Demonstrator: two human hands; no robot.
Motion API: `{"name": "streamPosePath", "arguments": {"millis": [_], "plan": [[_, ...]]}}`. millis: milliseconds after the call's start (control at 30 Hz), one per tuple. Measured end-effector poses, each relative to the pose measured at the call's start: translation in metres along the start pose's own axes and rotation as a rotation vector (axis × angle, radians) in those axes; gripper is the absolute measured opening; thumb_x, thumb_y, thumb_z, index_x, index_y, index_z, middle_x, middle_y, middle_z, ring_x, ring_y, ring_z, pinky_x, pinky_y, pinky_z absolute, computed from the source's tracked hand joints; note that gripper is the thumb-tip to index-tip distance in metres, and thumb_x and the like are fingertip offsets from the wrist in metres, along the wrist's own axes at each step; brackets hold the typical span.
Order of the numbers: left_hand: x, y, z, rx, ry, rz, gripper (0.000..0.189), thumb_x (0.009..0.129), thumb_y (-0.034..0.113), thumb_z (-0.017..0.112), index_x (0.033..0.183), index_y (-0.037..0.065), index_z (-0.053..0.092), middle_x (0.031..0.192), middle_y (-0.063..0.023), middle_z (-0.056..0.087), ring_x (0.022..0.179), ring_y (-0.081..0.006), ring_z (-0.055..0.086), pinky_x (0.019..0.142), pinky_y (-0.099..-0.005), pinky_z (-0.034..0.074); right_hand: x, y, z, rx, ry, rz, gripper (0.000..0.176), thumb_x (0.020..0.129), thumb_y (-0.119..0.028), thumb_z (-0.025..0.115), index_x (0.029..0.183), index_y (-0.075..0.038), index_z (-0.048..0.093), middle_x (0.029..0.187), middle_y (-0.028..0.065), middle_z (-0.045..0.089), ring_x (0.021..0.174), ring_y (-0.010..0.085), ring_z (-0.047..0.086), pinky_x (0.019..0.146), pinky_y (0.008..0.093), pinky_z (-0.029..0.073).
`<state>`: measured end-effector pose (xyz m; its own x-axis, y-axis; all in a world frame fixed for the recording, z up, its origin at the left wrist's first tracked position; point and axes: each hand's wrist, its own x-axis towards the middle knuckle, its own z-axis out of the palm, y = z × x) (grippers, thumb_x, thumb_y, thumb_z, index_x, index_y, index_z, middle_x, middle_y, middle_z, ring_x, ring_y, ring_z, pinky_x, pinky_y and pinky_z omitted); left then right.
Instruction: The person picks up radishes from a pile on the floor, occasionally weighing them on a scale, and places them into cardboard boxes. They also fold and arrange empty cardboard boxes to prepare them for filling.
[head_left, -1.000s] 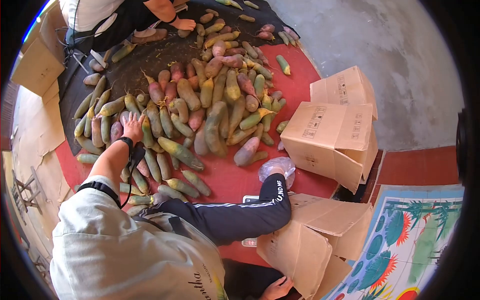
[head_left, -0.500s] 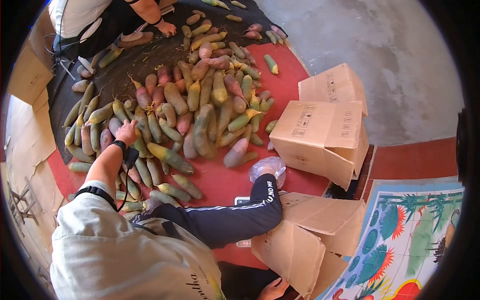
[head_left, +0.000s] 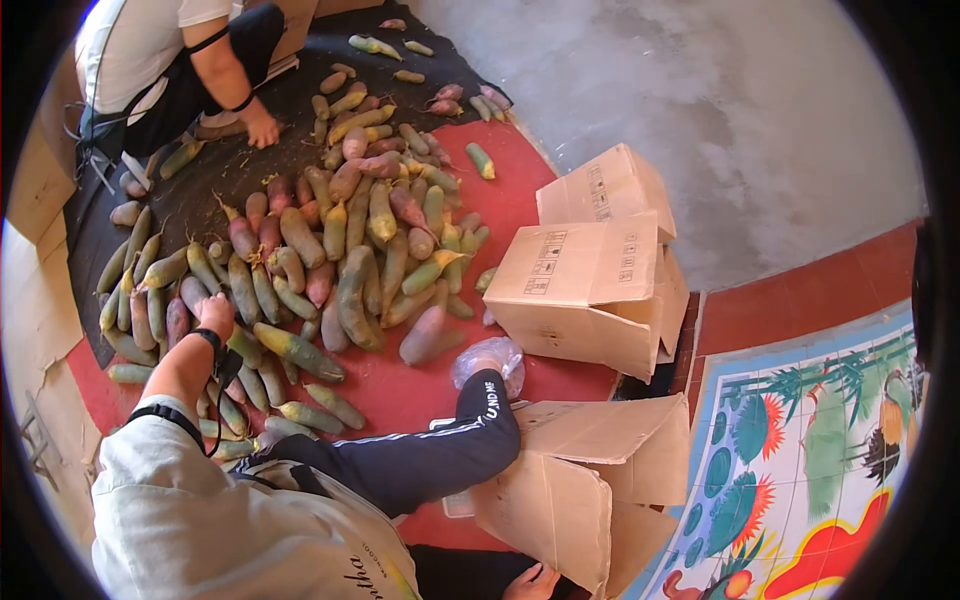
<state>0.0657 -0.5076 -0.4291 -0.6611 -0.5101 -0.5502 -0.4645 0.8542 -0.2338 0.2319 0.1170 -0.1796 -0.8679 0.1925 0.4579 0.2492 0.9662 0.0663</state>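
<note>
My left hand (head_left: 213, 314) reaches into a large heap of radishes (head_left: 352, 295), green, yellowish and pinkish-purple. Its fingers are curled over the end of a purplish-green radish (head_left: 192, 291) at the heap's near left side. At the bottom edge, partly cut off, my right hand (head_left: 532, 583) lies by my dark trouser leg, its visible fingers loosely extended. It is close to the lower side of an open cardboard box (head_left: 540, 505), whose flaps stand up. I cannot make out anything in that hand.
My foot in a clear plastic cover (head_left: 489, 364) rests on the red mat (head_left: 400, 385). Two more cardboard boxes (head_left: 575, 265) stand beyond it. A co-worker (head_left: 150, 60) squats at the far left, one hand (head_left: 262, 128) low over the black sheet (head_left: 215, 190). Painted tiles (head_left: 800, 440) lie at right.
The view has swung, so the heap and boxes appear farther left. My left hand stays at about the same spot on the heap. The co-worker's hand remains low near the black sheet.
</note>
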Motion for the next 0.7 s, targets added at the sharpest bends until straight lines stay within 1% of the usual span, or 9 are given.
{"name": "streamPosePath", "arguments": {"millis": [67,100,200,267,333,467,533,567,700], "plan": [[0.005,-0.010,0.024,0.185,0.239,0.213,0.025,0.073,0.018,0.062,0.097,0.009,0.064,0.111,-0.0096,0.055,0.103,-0.0271,0.051,0.082,-0.0398,0.041,0.000,-0.003,-0.004,0.016,0.008,-0.024,0.013,0.083,-0.008,0.054,0.087,0.002,0.060,0.089,0.0222,0.059,0.085,0.0381,0.057,0.074,0.0416,0.049],[0.004,-0.013,0.031,0.186,0.250,0.215,0.025,0.073,0.018,0.062,0.097,0.009,0.064,0.111,-0.0096,0.055,0.103,-0.0271,0.051,0.082,-0.0398,0.041,0.001,-0.004,-0.004,0.018,0.016,-0.017,0.013,0.083,-0.008,0.054,0.087,0.002,0.060,0.089,0.0222,0.059,0.085,0.0381,0.057,0.074,0.0416,0.049],[-0.007,-0.012,0.034,0.340,0.255,0.329,0.030,0.077,0.021,0.057,0.103,0.008,0.061,0.110,-0.0092,0.056,0.099,-0.0237,0.055,0.086,-0.0396,0.037,0.003,-0.005,-0.006,0.048,0.027,-0.010,0.013,0.083,-0.009,0.054,0.088,0.002,0.060,0.091,0.0223,0.059,0.085,0.0381,0.057,0.074,0.0415,0.049],[-0.021,-0.009,0.019,0.174,0.068,0.236,0.035,0.076,0.022,0.057,0.106,0.004,0.055,0.100,-0.0087,0.060,0.096,-0.0240,0.057,0.086,-0.0414,0.036,0.002,-0.007,-0.004,0.058,0.053,-0.005,0.014,0.083,-0.009,0.054,0.089,0.002,0.060,0.092,0.0226,0.059,0.086,0.0378,0.057,0.075,0.0410,0.049],[-0.038,-0.006,0.008,0.200,0.116,0.271,0.041,0.076,0.025,0.058,0.110,0.002,0.050,0.094,-0.0086,0.063,0.093,-0.0236,0.059,0.084,-0.0399,0.040,0.000,-0.005,-0.001,0.064,0.043,0.015,0.014,0.083,-0.009,0.054,0.088,0.002,0.060,0.091,0.0223,0.059,0.085,0.0374,0.057,0.075,0.0406,0.049],[-0.024,0.002,0.025,-0.080,0.047,0.286,0.043,0.074,0.020,0.062,0.109,-0.001,0.050,0.094,-0.0132,0.063,0.089,-0.0245,0.062,0.072,-0.0322,0.050,0.000,-0.001,0.002,0.081,0.019,0.064,0.013,0.083,-0.010,0.054,0.087,0.001,0.060,0.092,0.0216,0.059,0.084,0.0367,0.057,0.073,0.0398,0.049],[-0.022,0.006,0.020,-0.003,-0.005,0.387,0.040,0.071,0.016,0.064,0.107,0.000,0.055,0.096,-0.0125,0.064,0.090,-0.0250,0.062,0.073,-0.0321,0.050,-0.001,-0.001,0.000,0.096,0.016,0.060,0.012,0.083,-0.010,0.054,0.086,0.001,0.059,0.091,0.0215,0.059,0.083,0.0368,0.057,0.073,0.0400,0.049],[-0.024,0.012,0.018,0.075,-0.008,0.420,0.028,0.072,0.014,0.064,0.098,0.006,0.063,0.098,-0.0094,0.065,0.091,-0.0231,0.062,0.073,-0.0313,0.050,0.000,-0.001,-0.001,0.108,0.015,0.054,0.012,0.083,-0.010,0.054,0.085,0.001,0.059,0.090,0.0214,0.058,0.081,0.0370,0.057,0.072,0.0401,0.049],[-0.064,0.034,-0.025,0.252,0.009,0.432,0.017,0.071,0.015,0.066,0.087,0.013,0.070,0.095,-0.0057,0.066,0.091,-0.0215,0.063,0.070,-0.0316,0.050,-0.001,0.001,0.000,0.121,0.065,0.022,0.012,0.083,-0.010,0.054,0.084,0.000,0.059,0.087,0.0215,0.058,0.078,0.0373,0.057,0.069,0.0404,0.049]]}}
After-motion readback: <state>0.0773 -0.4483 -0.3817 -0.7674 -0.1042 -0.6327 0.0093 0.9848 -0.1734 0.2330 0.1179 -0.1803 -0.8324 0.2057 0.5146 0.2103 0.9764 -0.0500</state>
